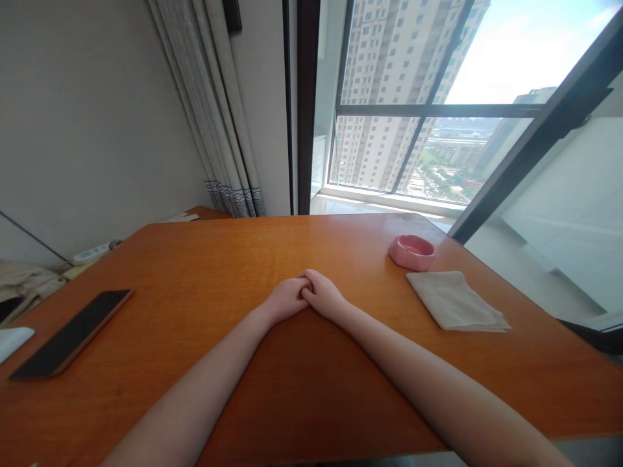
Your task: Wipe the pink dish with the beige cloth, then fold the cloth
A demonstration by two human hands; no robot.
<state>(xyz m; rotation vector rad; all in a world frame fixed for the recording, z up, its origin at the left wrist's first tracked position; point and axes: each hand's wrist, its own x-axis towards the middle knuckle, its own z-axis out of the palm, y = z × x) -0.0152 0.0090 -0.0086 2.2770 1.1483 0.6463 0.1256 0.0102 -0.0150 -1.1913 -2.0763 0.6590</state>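
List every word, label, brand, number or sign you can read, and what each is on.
No readable text anywhere.
Pink bowl, cloth, black board: no lettering visible.
White object beyond the table's left edge: too small and blurred to tell whether it carries markings.

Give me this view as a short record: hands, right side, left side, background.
Hands: left hand and right hand clasped together above the wooden table; no object visible in them
Right side: folded pale cloth, with pink bowl just beyond it
Left side: flat black board lying on the table
Background: grey curtain; large window with tall building outside
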